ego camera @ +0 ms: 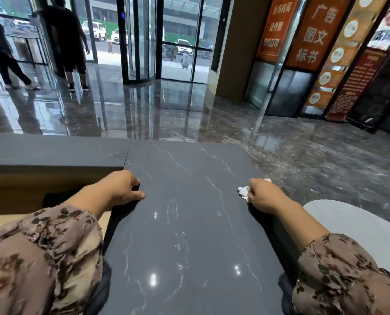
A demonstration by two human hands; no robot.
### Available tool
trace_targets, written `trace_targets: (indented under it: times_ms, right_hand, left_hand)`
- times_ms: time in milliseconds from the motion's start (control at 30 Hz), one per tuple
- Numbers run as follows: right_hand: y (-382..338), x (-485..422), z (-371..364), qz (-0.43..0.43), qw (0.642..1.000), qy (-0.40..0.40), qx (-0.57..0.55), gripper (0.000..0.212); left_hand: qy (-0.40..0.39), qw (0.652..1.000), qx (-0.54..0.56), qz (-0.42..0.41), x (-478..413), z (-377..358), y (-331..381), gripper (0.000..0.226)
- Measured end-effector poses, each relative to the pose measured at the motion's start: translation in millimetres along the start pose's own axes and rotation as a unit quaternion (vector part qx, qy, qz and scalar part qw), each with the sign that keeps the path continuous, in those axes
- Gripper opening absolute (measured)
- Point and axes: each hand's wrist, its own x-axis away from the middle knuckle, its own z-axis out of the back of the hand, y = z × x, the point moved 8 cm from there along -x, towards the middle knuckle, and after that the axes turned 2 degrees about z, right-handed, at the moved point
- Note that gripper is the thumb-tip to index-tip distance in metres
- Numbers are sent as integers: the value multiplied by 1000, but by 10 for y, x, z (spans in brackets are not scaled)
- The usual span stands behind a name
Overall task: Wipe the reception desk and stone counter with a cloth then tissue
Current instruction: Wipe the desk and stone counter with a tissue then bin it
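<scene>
At 12 o'clock beyond the stone counter [189, 223], a polished floor [144, 110] runs to a revolving door [141, 37]. At 10 o'clock, two people [71, 42] stand on that floor, well apart from the counter. At 2 o'clock, orange signboards [314, 30] line the wall. At 9 o'clock, a lower wooden desk [41, 178] adjoins the counter's left edge. A dark object [57, 196] lies on it, and I cannot identify it. At 4 o'clock, a pale rounded surface [360, 223] sits just beside the counter. Nothing stands on the counter between my two hands.

Both floral sleeves [41, 258] are cut off by the lower frame edge. Most of the tissue [243, 190] is hidden inside the fist, and the signboard text is blurred.

The left hand [119, 189] rests on the counter's left edge at 9 o'clock. Its fingers are loosely curled, tips down on the stone, its thumb lies straight on the surface, and it holds nothing. The right hand [262, 194] is at the counter's right edge at 3 o'clock. Its fingers are curled tightly round the crumpled white tissue, which protrudes from both sides of the fist and touches the stone.
</scene>
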Motion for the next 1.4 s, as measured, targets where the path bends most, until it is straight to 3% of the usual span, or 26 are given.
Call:
trace_targets:
  times_ms: [167, 333, 400, 433, 533, 667, 733, 800, 900, 1033, 1167, 1400]
  right_hand:
    - [56, -71, -1, -80, 996, 19, -16, 9]
    - [-506, -249, 27, -133, 990, 34, -44, 30]
    - [-993, -342, -29, -104, 992, 28, -61, 33]
    - [-1254, -371, -56, -82, 994, 30, -66, 33]
    - [-2095, -363, -134, 3, 997, 45, -65, 30]
    - [-3058, -155, -253, 125, 990, 52, -30, 28]
    - [-3327, -43, -283, 169, 984, 62, -15, 25]
    - [-3382, -11, -295, 190, 980, 64, 0, 25]
    - [-3017, -59, -251, 171, 983, 58, 14, 30]
    - [-2026, -192, -151, 68, 996, 58, 12, 37]
    - [-1153, -168, -68, -19, 998, 58, 9, 31]
    - [-99, 111, 18, -146, 987, 63, 33, 26]
  left_hand:
    - [41, 999, 3, -9, 217, -102, 42, 59]
    - [76, 971, 220, 55, 494, -116, -190, 47]
    - [64, 936, 329, 104, 550, -191, -389, 19]
    - [61, 918, 374, 117, 578, -210, -439, 16]
    - [44, 885, 446, 127, 635, -259, -507, 40]
    - [39, 874, 464, 136, 750, -271, -505, 34]
    - [38, 878, 461, 125, 775, -260, -491, 20]
    - [43, 875, 465, 126, 796, -241, -473, 23]
    - [56, 883, 452, 115, 813, -227, -374, 22]
    - [63, 882, 450, 124, 827, -240, -296, 34]
    - [79, 878, 450, 141, 837, -234, -290, 27]
    - [62, 875, 462, 132, 916, -257, -274, 42]
